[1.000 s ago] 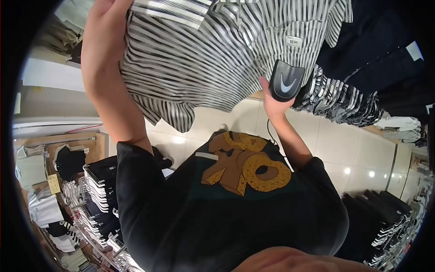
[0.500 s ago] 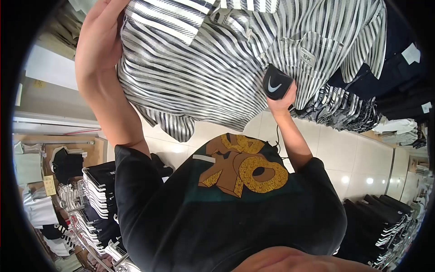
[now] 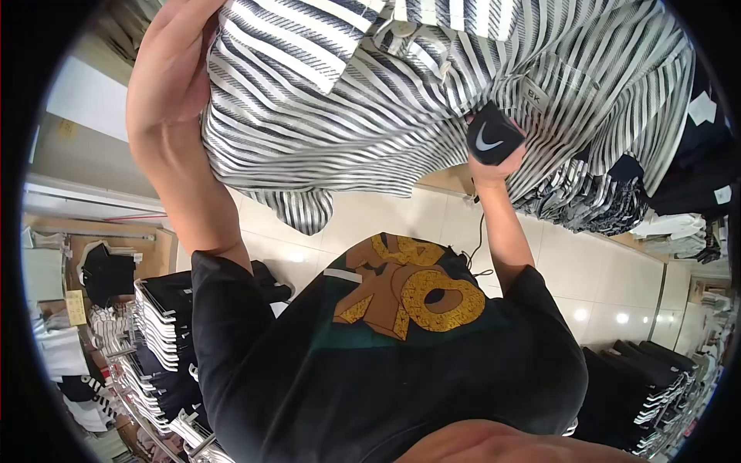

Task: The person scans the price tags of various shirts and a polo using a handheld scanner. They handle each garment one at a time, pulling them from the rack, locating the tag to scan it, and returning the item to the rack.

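Observation:
A black-and-white striped shirt with a collar, a button and a small "BK" label hangs in front of me across the upper view. My right hand is at its lower middle, fingers wrapped round a black object with a pale swoosh mark. I cannot make out what kind of object it is; it lies against the striped cloth. A thin dark cord hangs below that hand. My left arm is raised along the shirt's left edge; its hand is cut off by the top of the view.
Dark hanging clothes and patterned garments stand at the upper right. Racks of black clothes on white hangers flank me, at the left and at the lower right. Pale floor tiles show below the shirt.
My right hand has shifted right and slightly up with the black object. The shirt's right side has spread out to the right, and its lower hem has lifted.

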Demonstrator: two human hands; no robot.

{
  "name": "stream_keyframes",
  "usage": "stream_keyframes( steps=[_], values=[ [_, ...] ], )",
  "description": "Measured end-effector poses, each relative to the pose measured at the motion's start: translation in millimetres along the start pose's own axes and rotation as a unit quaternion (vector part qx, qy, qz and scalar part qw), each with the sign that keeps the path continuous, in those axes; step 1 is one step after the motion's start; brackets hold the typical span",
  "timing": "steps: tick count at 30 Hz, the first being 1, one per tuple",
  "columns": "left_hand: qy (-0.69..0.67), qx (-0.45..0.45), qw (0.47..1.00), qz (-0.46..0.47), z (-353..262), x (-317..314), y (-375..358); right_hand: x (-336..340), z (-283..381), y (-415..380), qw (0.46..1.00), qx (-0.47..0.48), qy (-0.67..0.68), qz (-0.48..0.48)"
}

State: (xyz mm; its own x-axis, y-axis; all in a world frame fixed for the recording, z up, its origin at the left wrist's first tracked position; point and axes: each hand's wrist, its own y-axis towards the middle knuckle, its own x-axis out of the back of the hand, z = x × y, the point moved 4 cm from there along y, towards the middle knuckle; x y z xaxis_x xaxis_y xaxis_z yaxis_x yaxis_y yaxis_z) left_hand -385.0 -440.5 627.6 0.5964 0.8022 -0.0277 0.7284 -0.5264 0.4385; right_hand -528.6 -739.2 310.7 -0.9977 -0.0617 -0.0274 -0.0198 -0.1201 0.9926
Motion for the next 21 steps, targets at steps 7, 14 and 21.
stream_keyframes(
  steps=[7,14,21],
  values=[
    [0.111,0.030,0.985,-0.126,18,7,-4,28,35,57,0.962,-0.150,0.203,0.106],
    [0.210,0.025,0.977,-0.037,98,-46,-37,47,55,163,0.754,-0.219,0.514,0.347],
    [0.285,0.010,0.953,-0.107,123,-80,-80,34,47,129,0.810,-0.095,0.241,0.526]
  ],
)
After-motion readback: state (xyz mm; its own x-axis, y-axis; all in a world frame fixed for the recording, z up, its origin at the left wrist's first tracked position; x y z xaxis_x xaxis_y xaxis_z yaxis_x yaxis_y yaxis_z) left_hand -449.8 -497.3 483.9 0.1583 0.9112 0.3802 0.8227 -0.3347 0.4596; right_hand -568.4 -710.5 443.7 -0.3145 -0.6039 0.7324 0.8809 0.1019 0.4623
